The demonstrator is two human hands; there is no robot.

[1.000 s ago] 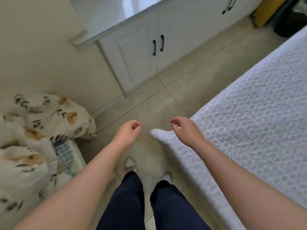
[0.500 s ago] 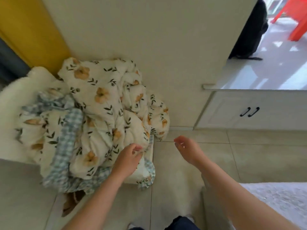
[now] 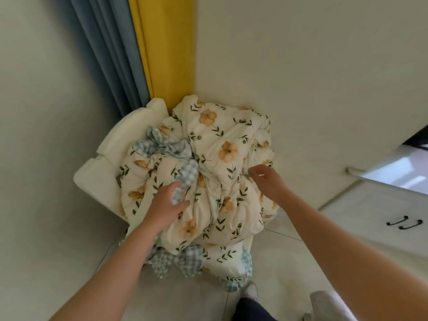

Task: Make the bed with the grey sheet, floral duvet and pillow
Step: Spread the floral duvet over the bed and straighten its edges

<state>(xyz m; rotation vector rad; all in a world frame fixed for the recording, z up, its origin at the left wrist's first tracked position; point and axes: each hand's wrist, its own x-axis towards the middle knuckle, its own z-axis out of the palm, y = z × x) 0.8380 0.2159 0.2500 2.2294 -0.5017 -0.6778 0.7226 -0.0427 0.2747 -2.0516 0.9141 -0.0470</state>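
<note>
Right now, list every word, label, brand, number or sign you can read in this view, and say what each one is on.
None: no readable text shows anywhere.
Crumpled cream duvet with orange flowers: pattern only, no tag visible.
Green-and-white checked fabric: no lettering.
Cream padded chair, blue curtain, yellow curtain, white cabinet doors with black handles: all plain.
Left hand and right hand bear nothing written.
</note>
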